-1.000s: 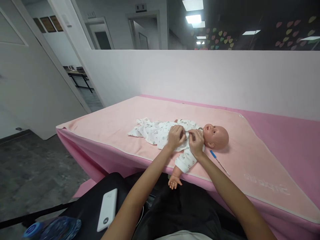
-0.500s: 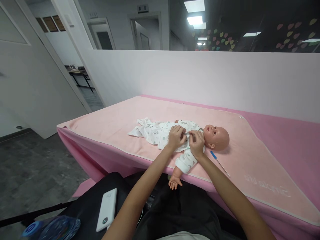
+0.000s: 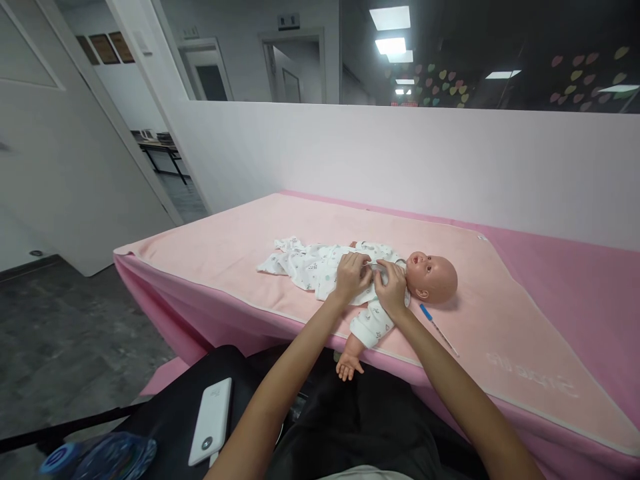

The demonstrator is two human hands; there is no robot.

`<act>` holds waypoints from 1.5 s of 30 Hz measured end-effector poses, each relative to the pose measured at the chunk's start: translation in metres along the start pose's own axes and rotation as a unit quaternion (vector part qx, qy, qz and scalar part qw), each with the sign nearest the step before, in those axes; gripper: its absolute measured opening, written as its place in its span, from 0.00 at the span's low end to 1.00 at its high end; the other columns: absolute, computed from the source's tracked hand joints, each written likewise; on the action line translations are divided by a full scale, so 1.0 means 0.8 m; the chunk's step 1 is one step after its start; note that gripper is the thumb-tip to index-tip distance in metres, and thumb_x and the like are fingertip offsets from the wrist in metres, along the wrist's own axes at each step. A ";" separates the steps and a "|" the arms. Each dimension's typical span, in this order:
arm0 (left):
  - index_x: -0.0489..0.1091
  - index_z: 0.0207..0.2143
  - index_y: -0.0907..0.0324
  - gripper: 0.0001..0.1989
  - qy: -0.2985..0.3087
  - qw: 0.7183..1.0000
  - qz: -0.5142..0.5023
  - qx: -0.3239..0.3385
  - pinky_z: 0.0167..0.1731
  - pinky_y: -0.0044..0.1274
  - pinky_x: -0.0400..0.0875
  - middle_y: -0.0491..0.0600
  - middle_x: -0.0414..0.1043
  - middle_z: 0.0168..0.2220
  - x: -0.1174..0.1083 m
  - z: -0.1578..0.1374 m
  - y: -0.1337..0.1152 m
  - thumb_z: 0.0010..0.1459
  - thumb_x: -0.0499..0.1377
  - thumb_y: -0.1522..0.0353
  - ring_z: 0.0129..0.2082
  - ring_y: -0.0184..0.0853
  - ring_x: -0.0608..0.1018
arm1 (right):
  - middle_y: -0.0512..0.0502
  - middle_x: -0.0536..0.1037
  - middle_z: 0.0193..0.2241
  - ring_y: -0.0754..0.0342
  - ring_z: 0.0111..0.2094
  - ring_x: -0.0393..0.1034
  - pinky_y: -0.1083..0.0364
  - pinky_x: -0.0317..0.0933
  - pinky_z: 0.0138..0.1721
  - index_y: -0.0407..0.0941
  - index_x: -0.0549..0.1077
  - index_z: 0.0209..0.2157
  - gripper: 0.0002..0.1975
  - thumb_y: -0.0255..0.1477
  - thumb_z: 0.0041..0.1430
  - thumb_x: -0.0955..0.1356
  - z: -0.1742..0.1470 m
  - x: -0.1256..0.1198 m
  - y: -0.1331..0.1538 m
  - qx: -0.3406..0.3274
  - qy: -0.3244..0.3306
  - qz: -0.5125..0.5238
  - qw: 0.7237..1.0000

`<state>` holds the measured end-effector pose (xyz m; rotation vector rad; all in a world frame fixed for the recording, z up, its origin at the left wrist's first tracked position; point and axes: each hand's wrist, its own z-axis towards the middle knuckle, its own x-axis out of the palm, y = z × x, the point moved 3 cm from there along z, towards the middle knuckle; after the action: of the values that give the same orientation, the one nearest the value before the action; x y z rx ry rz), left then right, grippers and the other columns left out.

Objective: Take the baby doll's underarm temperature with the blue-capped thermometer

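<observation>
A baby doll (image 3: 431,277) lies on its back across the bed-like table, its head to the right. It wears a white patterned garment (image 3: 317,267) with long sleeves. My left hand (image 3: 353,272) pinches a thin white tie on the doll's chest. Close beside it, my right hand (image 3: 391,283) pinches at the same tie, its fingers curled near the doll's neck. The knot or loop between my fingertips is too small to make out. One doll arm (image 3: 350,360) hangs over the table's near edge. A thermometer with a blue cap (image 3: 438,328) lies beside the head.
A pale pink blanket (image 3: 220,240) covers the table over a darker pink cloth (image 3: 575,280). On a black seat at the lower left lie a white power bank (image 3: 211,421) and a plastic bottle (image 3: 107,457). A white wall (image 3: 400,160) stands behind the table.
My two hands stay at the doll's chest; the right fingers have shifted slightly left, closer to the left ones. The doll and thermometer have not moved on the blanket.
</observation>
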<state>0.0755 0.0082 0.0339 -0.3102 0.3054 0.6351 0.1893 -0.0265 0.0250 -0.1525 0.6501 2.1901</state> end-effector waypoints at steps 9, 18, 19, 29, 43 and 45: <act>0.61 0.36 0.59 0.10 -0.007 1.000 -0.018 -0.010 0.31 0.25 0.63 0.46 0.65 0.27 -0.002 -0.002 -0.001 0.50 0.50 0.75 0.28 0.32 0.68 | 0.46 0.75 0.30 0.52 0.34 0.67 0.52 0.57 0.38 0.44 0.71 0.34 0.07 0.26 0.56 0.62 -0.001 0.004 -0.004 -0.007 0.020 -0.017 1.000; 0.62 0.39 0.59 0.15 0.073 0.997 -0.038 0.007 0.34 0.26 0.65 0.49 0.68 0.33 -0.002 0.000 -0.004 0.45 0.51 0.74 0.32 0.35 0.70 | 0.47 0.75 0.29 0.52 0.32 0.67 0.53 0.57 0.37 0.44 0.71 0.31 0.06 0.25 0.56 0.62 -0.001 0.002 -0.004 0.001 0.003 -0.002 1.000; 0.62 0.39 0.59 0.15 0.079 0.996 -0.036 0.007 0.33 0.26 0.65 0.49 0.68 0.33 -0.001 0.000 -0.004 0.46 0.51 0.74 0.32 0.35 0.70 | 0.47 0.75 0.29 0.52 0.32 0.67 0.53 0.57 0.36 0.44 0.71 0.31 0.07 0.25 0.56 0.62 -0.001 0.002 -0.005 0.002 0.003 0.000 1.000; 0.62 0.39 0.59 0.13 0.048 0.998 -0.032 0.005 0.33 0.24 0.65 0.47 0.68 0.30 0.003 -0.003 0.000 0.49 0.50 0.76 0.31 0.33 0.70 | 0.47 0.75 0.28 0.52 0.31 0.67 0.53 0.58 0.36 0.44 0.71 0.31 0.07 0.26 0.56 0.62 0.000 0.000 -0.003 0.003 0.000 0.001 1.000; 0.63 0.39 0.58 0.15 0.076 0.996 -0.021 0.035 0.35 0.26 0.65 0.50 0.69 0.35 0.000 0.001 -0.008 0.46 0.51 0.76 0.36 0.36 0.71 | 0.47 0.75 0.29 0.52 0.32 0.67 0.52 0.58 0.37 0.44 0.71 0.31 0.07 0.26 0.56 0.61 -0.001 0.002 -0.006 0.012 0.002 0.001 1.000; 0.63 0.39 0.58 0.14 0.073 0.996 -0.017 0.040 0.34 0.26 0.65 0.49 0.69 0.34 0.001 0.000 -0.008 0.47 0.51 0.76 0.35 0.35 0.71 | 0.46 0.75 0.29 0.52 0.32 0.67 0.52 0.58 0.37 0.44 0.71 0.31 0.07 0.26 0.56 0.61 -0.001 0.002 -0.006 0.013 0.002 0.002 1.000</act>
<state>0.0800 0.0034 0.0351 -0.2853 0.4636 0.5657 0.1918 -0.0237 0.0220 -0.1410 0.6821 2.1853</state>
